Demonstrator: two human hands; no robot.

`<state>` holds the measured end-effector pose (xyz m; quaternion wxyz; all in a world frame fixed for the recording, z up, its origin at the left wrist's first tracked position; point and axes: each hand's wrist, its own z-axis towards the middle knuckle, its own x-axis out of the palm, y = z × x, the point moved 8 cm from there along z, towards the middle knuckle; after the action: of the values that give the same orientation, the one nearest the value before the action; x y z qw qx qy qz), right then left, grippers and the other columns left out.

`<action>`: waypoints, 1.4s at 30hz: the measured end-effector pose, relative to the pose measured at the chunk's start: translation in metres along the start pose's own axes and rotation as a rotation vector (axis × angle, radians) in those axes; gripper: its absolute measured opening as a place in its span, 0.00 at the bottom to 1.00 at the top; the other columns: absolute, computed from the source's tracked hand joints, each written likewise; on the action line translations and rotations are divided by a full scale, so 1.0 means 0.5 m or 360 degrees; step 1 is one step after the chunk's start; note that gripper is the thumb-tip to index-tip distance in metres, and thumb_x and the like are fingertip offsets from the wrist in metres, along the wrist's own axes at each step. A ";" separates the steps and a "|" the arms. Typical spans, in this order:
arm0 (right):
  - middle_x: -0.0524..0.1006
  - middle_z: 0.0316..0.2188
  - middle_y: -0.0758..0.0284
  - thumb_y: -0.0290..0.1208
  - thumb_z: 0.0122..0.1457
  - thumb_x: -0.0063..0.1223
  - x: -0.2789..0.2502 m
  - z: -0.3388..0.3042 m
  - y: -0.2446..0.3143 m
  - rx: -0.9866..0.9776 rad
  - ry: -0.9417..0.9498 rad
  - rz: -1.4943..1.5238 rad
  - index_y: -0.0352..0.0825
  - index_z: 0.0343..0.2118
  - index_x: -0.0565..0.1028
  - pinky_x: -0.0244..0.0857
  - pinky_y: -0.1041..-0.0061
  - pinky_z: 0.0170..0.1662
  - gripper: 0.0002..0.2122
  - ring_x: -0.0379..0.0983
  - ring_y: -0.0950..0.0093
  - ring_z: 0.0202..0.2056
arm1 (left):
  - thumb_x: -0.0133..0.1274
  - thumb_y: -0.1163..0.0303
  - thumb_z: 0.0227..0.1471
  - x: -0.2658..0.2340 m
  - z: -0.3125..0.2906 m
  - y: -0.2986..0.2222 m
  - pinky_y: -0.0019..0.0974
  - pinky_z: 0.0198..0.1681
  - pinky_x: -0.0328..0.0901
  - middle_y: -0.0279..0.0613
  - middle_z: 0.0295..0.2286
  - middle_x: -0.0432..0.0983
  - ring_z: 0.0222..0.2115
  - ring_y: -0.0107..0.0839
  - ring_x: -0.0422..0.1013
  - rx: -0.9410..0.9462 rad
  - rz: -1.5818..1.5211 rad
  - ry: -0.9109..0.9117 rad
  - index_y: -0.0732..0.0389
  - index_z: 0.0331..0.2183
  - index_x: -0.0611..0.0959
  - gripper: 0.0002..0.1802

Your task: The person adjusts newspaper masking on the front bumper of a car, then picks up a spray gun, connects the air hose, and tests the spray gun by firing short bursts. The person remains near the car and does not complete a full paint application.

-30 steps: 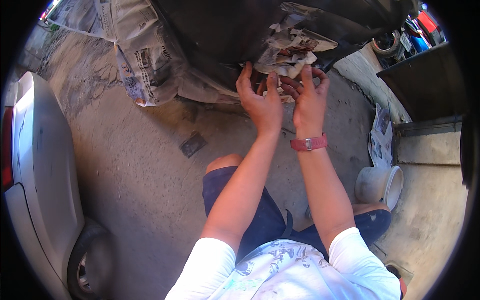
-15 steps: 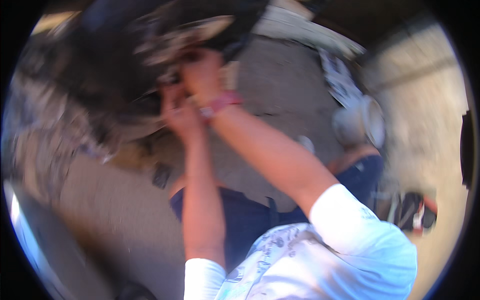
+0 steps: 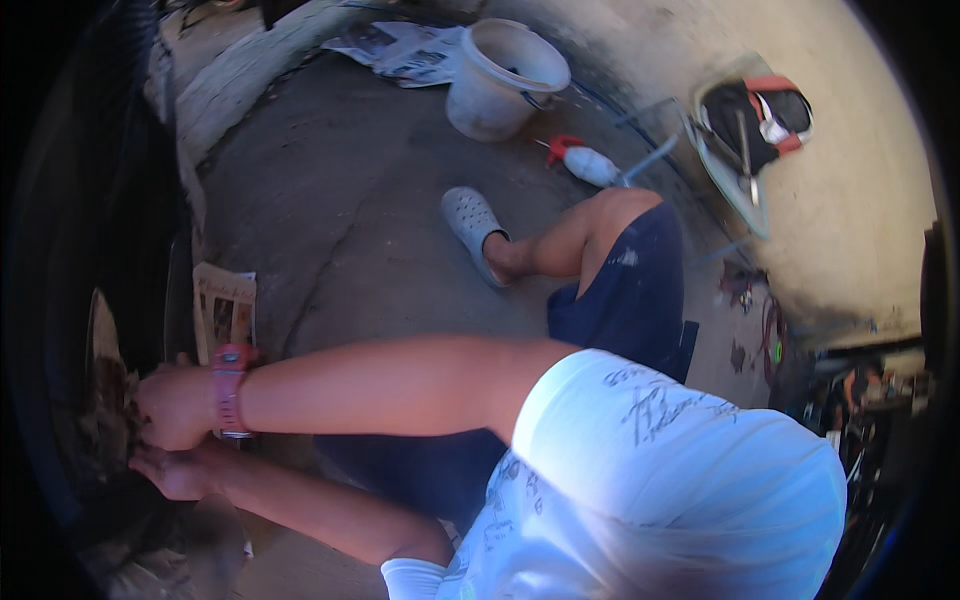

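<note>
My right hand (image 3: pixel 178 405), with a red watch (image 3: pixel 230 390) on its wrist, is at the far left of the view. Its fingers are curled in against crumpled paper (image 3: pixel 108 345) along a dark panel (image 3: pixel 130 200). Just below it, my left hand (image 3: pixel 178 472) has its fingers drawn together at the same spot. Whatever the fingertips grip is too dark and small to make out. Close above the right wrist hangs a sheet of newspaper (image 3: pixel 228 300) beside the panel.
A white bucket (image 3: pixel 490 100) stands on the floor near other newspaper (image 3: pixel 410 55). A white spray bottle with a red head (image 3: pixel 590 163) lies beside it. By the wall is a chair (image 3: pixel 745 205) with a black and red bag (image 3: pixel 785 110). My grey clog (image 3: pixel 468 225) is mid-floor.
The view has swung to the right, so both hands now show at the far left. They stay close together at the dark panel. The bucket and chair have come further into view.
</note>
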<state>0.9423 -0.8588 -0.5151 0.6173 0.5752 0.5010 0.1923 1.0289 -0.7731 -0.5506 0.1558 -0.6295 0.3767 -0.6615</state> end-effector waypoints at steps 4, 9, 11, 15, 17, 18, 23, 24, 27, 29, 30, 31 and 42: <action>0.81 0.48 0.50 0.41 0.64 0.52 -0.158 -0.210 -0.072 -0.0288 -0.0202 0.0197 0.26 0.49 0.80 0.72 0.65 0.51 0.21 0.80 0.62 0.47 | 0.41 0.61 0.67 0.062 0.023 -0.020 0.50 0.71 0.49 0.45 0.66 0.61 0.67 0.47 0.54 0.0424 -0.0311 0.0082 0.61 0.58 0.75 0.23; 0.83 0.48 0.62 0.38 0.70 0.54 -0.467 -0.624 -0.257 0.0302 -0.0988 0.0151 0.31 0.56 0.77 0.71 0.72 0.56 0.18 0.78 0.74 0.50 | 0.44 0.59 0.66 0.087 0.073 -0.042 0.49 0.70 0.51 0.40 0.67 0.61 0.67 0.41 0.56 0.0823 -0.0457 -0.0004 0.59 0.60 0.73 0.25; 0.82 0.47 0.61 0.37 0.70 0.54 -0.585 -0.835 -0.285 0.0316 -0.1414 -0.0077 0.31 0.56 0.77 0.70 0.72 0.57 0.17 0.79 0.73 0.49 | 0.43 0.58 0.66 0.075 0.085 -0.014 0.47 0.70 0.52 0.40 0.67 0.60 0.67 0.40 0.56 0.0845 -0.0431 -0.0307 0.59 0.62 0.70 0.28; 0.83 0.45 0.65 0.36 0.71 0.52 -0.719 -1.271 -0.433 0.0751 -0.2348 0.0105 0.33 0.55 0.77 0.70 0.78 0.50 0.16 0.79 0.79 0.44 | 0.44 0.57 0.66 0.041 0.060 0.018 0.44 0.71 0.51 0.44 0.69 0.57 0.68 0.41 0.55 0.0740 0.0067 -0.1068 0.57 0.68 0.61 0.34; 0.83 0.43 0.66 0.37 0.70 0.53 -0.723 -1.455 -0.543 0.0993 -0.2666 0.0110 0.33 0.54 0.78 0.70 0.80 0.45 0.16 0.79 0.80 0.41 | 0.47 0.56 0.65 0.035 0.044 0.035 0.44 0.71 0.51 0.46 0.69 0.57 0.69 0.43 0.54 0.0675 0.0203 -0.1285 0.56 0.69 0.61 0.35; 0.84 0.42 0.66 0.38 0.69 0.55 -0.714 -1.532 -0.615 0.1136 -0.2775 0.0163 0.33 0.53 0.78 0.69 0.80 0.43 0.16 0.78 0.80 0.40 | 0.48 0.56 0.64 0.032 0.037 0.044 0.44 0.71 0.51 0.47 0.69 0.57 0.69 0.43 0.54 0.0657 0.0270 -0.1390 0.56 0.69 0.61 0.36; 0.81 0.48 0.61 0.42 0.64 0.61 -0.661 -1.693 -1.052 0.1556 -0.2403 0.0461 0.30 0.55 0.77 0.71 0.77 0.42 0.22 0.78 0.75 0.41 | 0.47 0.54 0.65 0.019 0.122 0.062 0.51 0.68 0.57 0.51 0.65 0.63 0.64 0.48 0.60 0.0273 0.0103 -0.0644 0.58 0.66 0.67 0.33; 0.78 0.54 0.57 0.46 0.63 0.62 -0.645 -1.703 -1.127 0.1636 -0.2283 0.0535 0.30 0.60 0.74 0.72 0.69 0.50 0.28 0.78 0.68 0.47 | 0.47 0.54 0.65 0.017 0.145 0.051 0.52 0.67 0.58 0.51 0.64 0.64 0.64 0.48 0.62 0.0129 0.0093 -0.0363 0.58 0.65 0.68 0.32; 0.70 0.64 0.53 0.46 0.61 0.63 -0.659 -1.686 -1.312 0.1871 -0.1899 0.0577 0.30 0.70 0.59 0.60 0.63 0.65 0.40 0.67 0.62 0.64 | 0.47 0.53 0.66 -0.002 0.192 -0.007 0.56 0.65 0.62 0.53 0.61 0.68 0.61 0.51 0.66 0.0070 0.0095 0.0108 0.59 0.63 0.71 0.31; 0.68 0.66 0.58 0.38 0.61 0.63 -0.663 -1.686 -1.379 0.2129 -0.1614 0.0443 0.36 0.73 0.55 0.58 0.60 0.67 0.40 0.64 0.62 0.66 | 0.46 0.53 0.66 -0.014 0.193 -0.046 0.59 0.63 0.64 0.55 0.60 0.70 0.59 0.53 0.69 0.0134 0.0141 0.0224 0.60 0.62 0.73 0.30; 0.70 0.65 0.60 0.34 0.60 0.62 -0.651 -1.681 -1.401 0.2117 -0.1690 0.0543 0.38 0.71 0.60 0.58 0.60 0.66 0.36 0.66 0.63 0.64 | 0.40 0.54 0.69 -0.009 0.184 -0.047 0.64 0.62 0.64 0.54 0.59 0.71 0.59 0.56 0.68 0.0063 0.0135 0.0355 0.62 0.62 0.73 0.29; 0.74 0.61 0.60 0.31 0.59 0.62 -0.660 -1.671 -1.414 0.2232 -0.1429 0.0240 0.37 0.67 0.68 0.59 0.60 0.64 0.31 0.69 0.63 0.61 | 0.34 0.54 0.70 -0.027 0.178 -0.050 0.63 0.69 0.53 0.54 0.63 0.65 0.65 0.55 0.60 -0.0012 0.0237 0.0170 0.61 0.65 0.69 0.31; 0.82 0.47 0.63 0.39 0.61 0.66 -0.628 -1.589 -1.431 0.1782 -0.1060 0.0282 0.33 0.54 0.79 0.66 0.63 0.55 0.21 0.76 0.66 0.49 | 0.33 0.52 0.70 -0.016 0.071 -0.060 0.55 0.72 0.19 0.40 0.74 0.26 0.74 0.44 0.22 -0.0153 0.0978 -0.0087 0.47 0.73 0.40 0.39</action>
<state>-0.1007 -0.8924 -0.9063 0.3287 0.8773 0.2583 -0.2356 1.0717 -0.7585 -0.5381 0.3285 -0.5104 0.5760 -0.5476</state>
